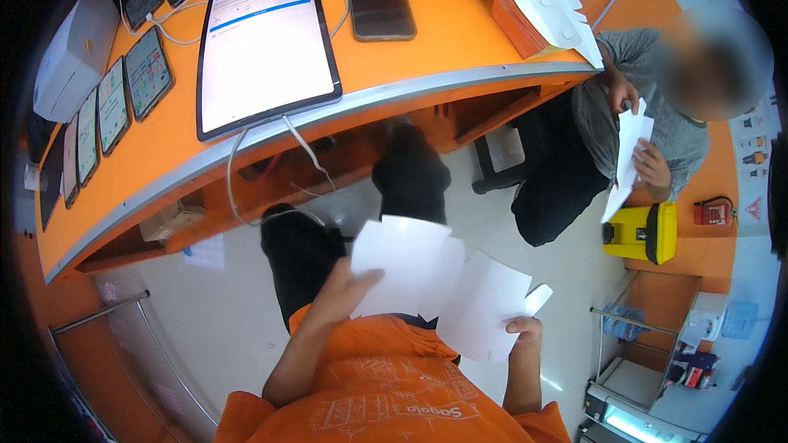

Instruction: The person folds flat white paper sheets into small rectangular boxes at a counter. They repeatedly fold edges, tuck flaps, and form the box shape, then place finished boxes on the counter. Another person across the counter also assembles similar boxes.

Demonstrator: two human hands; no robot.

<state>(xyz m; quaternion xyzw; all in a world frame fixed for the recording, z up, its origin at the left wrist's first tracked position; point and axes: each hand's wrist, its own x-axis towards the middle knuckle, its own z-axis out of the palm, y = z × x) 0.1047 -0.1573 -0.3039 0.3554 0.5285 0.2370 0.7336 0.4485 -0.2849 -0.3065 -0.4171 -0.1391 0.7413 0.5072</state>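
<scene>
Over my lap I hold a creased white cardboard sheet with cut flaps, like an unfolded box blank [402, 267]. My left hand [349, 291] grips its left edge, thumb on top and fingers hidden beneath. My right hand [525, 330] pinches the right panel [484, 303] near a small tab that sticks up. The panels meet at an angle in the middle; whether they are one piece or two overlapping ones I cannot tell.
Ahead stands an orange counter [435, 66] bearing a tablet [263, 57], a dark phone [381, 4], several lit phones [148, 74] and folded cartons [538, 16]. At right a seated person handles similar white card [630, 156], near a yellow bin [640, 232]. Cables [234, 172] hang off the counter.
</scene>
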